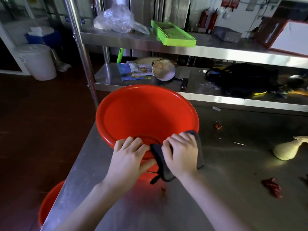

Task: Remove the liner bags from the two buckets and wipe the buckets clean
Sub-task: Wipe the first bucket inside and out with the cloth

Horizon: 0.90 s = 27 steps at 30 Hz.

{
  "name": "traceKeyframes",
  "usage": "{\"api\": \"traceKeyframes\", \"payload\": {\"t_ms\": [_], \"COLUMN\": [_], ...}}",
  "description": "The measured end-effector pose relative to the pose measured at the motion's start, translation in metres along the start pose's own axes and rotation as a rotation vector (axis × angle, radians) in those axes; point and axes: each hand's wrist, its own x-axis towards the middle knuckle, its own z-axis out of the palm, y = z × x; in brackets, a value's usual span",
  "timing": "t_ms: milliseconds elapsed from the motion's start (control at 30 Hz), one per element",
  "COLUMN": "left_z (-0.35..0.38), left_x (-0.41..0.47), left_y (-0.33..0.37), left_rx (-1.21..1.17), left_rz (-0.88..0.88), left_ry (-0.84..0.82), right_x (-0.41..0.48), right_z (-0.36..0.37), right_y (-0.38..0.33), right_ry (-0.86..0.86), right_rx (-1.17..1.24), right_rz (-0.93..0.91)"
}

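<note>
Both forearms reach in from the bottom edge and meet at the near rim of the red bucket (143, 114), which stands at the centre of the frame on the left corner of the steel table (225, 189). The left hand (130, 157) grips that rim, with its fingers hooked over into the bucket and its thumb pressed against the outer wall. Just to its right, the right hand (180, 154) is curled down over a dark grey cloth (160, 165), clamping it to the rim — the cloth folds over the edge and a tail hangs outside. At lower left a second red bucket (48, 202) sits below the table, partly hidden by the table edge. A crumpled clear plastic bag (115, 19) lies on the shelf at the upper centre of the frame.
</note>
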Motion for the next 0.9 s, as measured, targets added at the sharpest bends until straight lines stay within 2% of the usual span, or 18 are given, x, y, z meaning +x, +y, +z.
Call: {"api": "traceKeyframes", "payload": {"t_ms": [100,200,300,367,433,500,600,700,767,900], "left_z": [-0.006,-0.021,-0.032,-0.031,-0.027,-0.022,-0.014,-0.008,-0.008,-0.008], "left_x": [-0.005,-0.005,-0.002,0.004,0.010,0.013,0.015,0.019,0.020,0.016], "left_y": [-0.009,-0.043,-0.070,-0.072,-0.069,-0.065,-0.058,-0.053,-0.051,-0.047], "left_rx": [-0.093,-0.084,-0.017,-0.014,-0.059,-0.103,-0.133,-0.186,-0.196,-0.262], "left_rz": [0.028,0.016,0.063,0.101,0.097,0.087,0.082,0.063,0.099,0.224], "left_ry": [0.003,-0.014,-0.063,-0.074,-0.061,-0.018,0.007,-0.048,-0.087,-0.157], "right_x": [0.004,0.030,0.056,0.067,0.068,0.054,0.014,-0.007,0.001,0.038], "right_z": [-0.003,-0.020,-0.029,-0.028,-0.025,-0.023,-0.015,-0.013,-0.019,-0.035], "right_y": [0.003,0.046,0.095,0.113,0.111,0.093,0.044,0.021,0.037,0.087], "right_ry": [-0.039,-0.223,-0.368,-0.407,-0.374,-0.268,-0.077,0.004,-0.042,-0.327], "right_rx": [0.016,0.046,0.019,-0.012,0.012,0.014,-0.091,-0.061,-0.015,-0.001], "right_rz": [-0.103,-0.184,-0.112,-0.046,0.019,0.054,0.027,0.001,-0.040,-0.035]}}
